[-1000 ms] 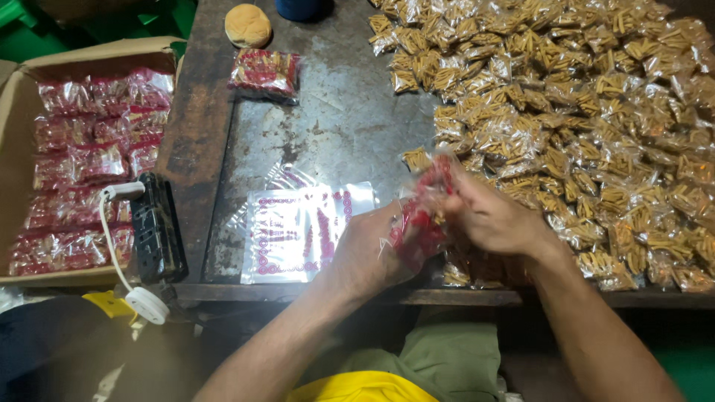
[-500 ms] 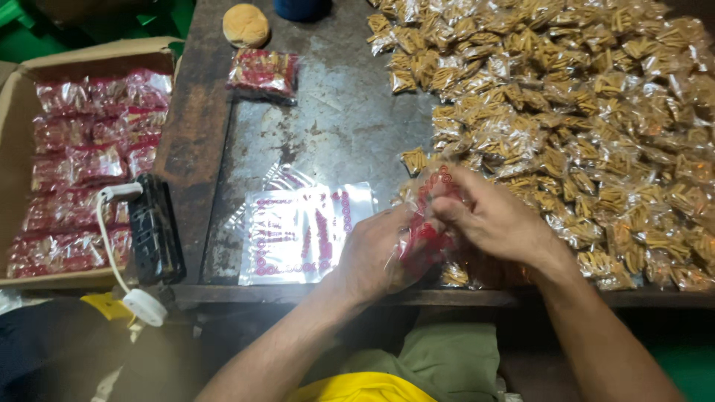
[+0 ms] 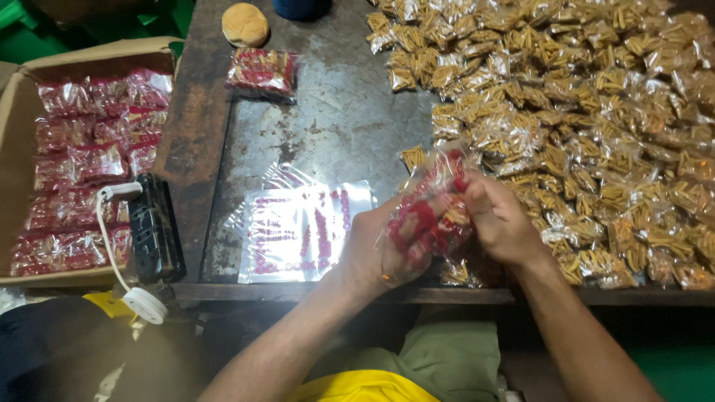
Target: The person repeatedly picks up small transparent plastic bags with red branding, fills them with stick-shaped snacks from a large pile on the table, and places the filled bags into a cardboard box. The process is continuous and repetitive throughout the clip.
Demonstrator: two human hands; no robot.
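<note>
Both my hands meet at the table's near edge around a clear plastic bag with red print (image 3: 426, 210) that holds small snack packets. My left hand (image 3: 383, 249) grips the bag from below and the left. My right hand (image 3: 500, 219) presses into the bag's right side, fingers closed at its mouth. A big heap of small clear packets of yellow-brown snack sticks (image 3: 581, 112) covers the table's right half, touching my right hand. A flat stack of empty red-printed bags (image 3: 298, 231) lies just left of my left hand.
An open cardboard box (image 3: 18, 104) at the left holds rows of filled red-printed bags (image 3: 89, 164). One filled bag (image 3: 262, 72) lies at the back of the dark metal table (image 3: 335, 119), near a bun (image 3: 245, 24). A black device with a white cord (image 3: 153, 227) sits at the left edge.
My hands stay in place at the near edge. The bag has tilted and shifted slightly between them as my right hand's fingers work at its opening.
</note>
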